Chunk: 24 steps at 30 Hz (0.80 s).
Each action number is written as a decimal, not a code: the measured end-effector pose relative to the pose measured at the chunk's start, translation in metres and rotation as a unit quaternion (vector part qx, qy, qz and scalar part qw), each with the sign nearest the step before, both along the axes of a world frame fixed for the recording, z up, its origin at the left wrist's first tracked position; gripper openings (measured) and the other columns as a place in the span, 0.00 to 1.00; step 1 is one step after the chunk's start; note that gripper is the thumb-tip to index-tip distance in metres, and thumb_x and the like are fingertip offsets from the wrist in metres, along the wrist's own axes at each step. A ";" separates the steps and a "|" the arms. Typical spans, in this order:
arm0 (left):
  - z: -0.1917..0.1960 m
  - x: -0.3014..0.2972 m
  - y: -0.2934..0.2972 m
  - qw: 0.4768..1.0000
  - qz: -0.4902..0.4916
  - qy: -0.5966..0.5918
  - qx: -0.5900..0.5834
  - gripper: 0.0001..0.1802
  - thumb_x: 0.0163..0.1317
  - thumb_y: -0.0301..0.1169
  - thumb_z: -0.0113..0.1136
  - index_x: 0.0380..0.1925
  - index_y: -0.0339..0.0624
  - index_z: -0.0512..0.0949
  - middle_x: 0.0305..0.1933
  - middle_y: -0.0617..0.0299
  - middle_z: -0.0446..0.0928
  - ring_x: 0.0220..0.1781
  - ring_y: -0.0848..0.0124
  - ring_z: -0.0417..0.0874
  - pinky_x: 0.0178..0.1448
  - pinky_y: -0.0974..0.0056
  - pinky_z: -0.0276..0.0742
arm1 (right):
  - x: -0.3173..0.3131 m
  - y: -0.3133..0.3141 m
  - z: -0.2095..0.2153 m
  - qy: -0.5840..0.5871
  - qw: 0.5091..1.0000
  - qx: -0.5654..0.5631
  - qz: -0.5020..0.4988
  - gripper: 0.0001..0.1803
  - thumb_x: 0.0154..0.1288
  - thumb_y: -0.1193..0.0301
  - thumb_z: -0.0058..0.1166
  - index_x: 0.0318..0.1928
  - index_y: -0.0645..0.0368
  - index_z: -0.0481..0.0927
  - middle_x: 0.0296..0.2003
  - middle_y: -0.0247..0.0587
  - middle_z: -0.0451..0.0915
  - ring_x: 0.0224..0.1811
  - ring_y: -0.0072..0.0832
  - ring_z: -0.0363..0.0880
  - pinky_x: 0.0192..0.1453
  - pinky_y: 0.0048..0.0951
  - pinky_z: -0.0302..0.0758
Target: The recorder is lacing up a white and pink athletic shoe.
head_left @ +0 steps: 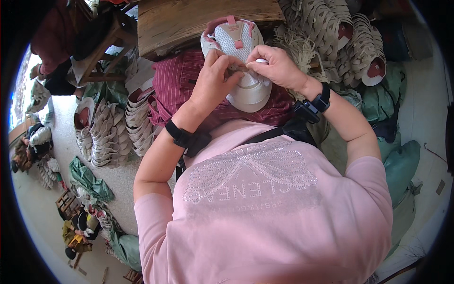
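Observation:
A white sneaker (pixel 250 97) with pink trim and a tan patch on its tongue lies on a dark red striped cloth (pixel 172 78) over my lap, its toe toward me. Over the lacing area, my left hand (pixel 215 78) is closed in a pinch from the left side. My right hand (pixel 276 68) pinches from the other side, its fingertips almost meeting the left ones. A small white piece shows between the right fingers, too hidden to name. Whatever the left fingertips hold is also hidden.
A wooden table (pixel 208 23) stands just beyond the sneaker. Stacked shoe uppers (pixel 111 135) lie on the left, with more shoe uppers (pixel 326 28) at the far right. Green sacks (pixel 402 161) lie to my right. A wooden stool (pixel 101 52) and other people are at the left.

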State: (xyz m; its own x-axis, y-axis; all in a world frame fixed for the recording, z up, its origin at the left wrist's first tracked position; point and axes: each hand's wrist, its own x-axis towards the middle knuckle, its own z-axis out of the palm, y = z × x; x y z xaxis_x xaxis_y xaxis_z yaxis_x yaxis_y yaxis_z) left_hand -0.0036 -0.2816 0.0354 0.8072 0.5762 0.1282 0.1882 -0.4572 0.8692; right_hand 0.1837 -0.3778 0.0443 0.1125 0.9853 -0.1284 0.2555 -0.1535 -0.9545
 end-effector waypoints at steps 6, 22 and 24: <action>-0.006 0.003 -0.001 1.000 0.015 -0.004 0.005 0.14 0.52 0.23 0.68 0.39 0.37 0.78 0.41 0.56 0.68 0.38 0.62 0.77 0.41 0.63 0.77 | -0.011 0.002 -0.005 -0.244 0.961 0.121 -0.039 0.06 0.61 0.74 0.59 0.37 0.62 0.77 0.30 0.38 0.80 0.31 0.24 0.78 0.36 0.26 0.74; 0.001 0.003 0.001 1.000 0.004 0.017 -0.015 0.13 0.52 0.22 0.68 0.39 0.37 0.78 0.40 0.59 0.67 0.32 0.69 0.74 0.38 0.68 0.76 | -0.008 -0.002 0.008 -0.246 0.967 0.064 0.011 0.09 0.61 0.69 0.58 0.36 0.60 0.73 0.30 0.47 0.79 0.34 0.45 0.81 0.36 0.40 0.75; -0.002 0.003 0.001 1.000 0.007 0.017 -0.003 0.13 0.52 0.22 0.68 0.39 0.37 0.78 0.40 0.59 0.67 0.32 0.69 0.74 0.38 0.68 0.76 | -0.009 0.000 0.013 -0.258 0.962 0.075 0.041 0.09 0.61 0.69 0.58 0.36 0.59 0.72 0.30 0.48 0.79 0.35 0.47 0.80 0.36 0.41 0.74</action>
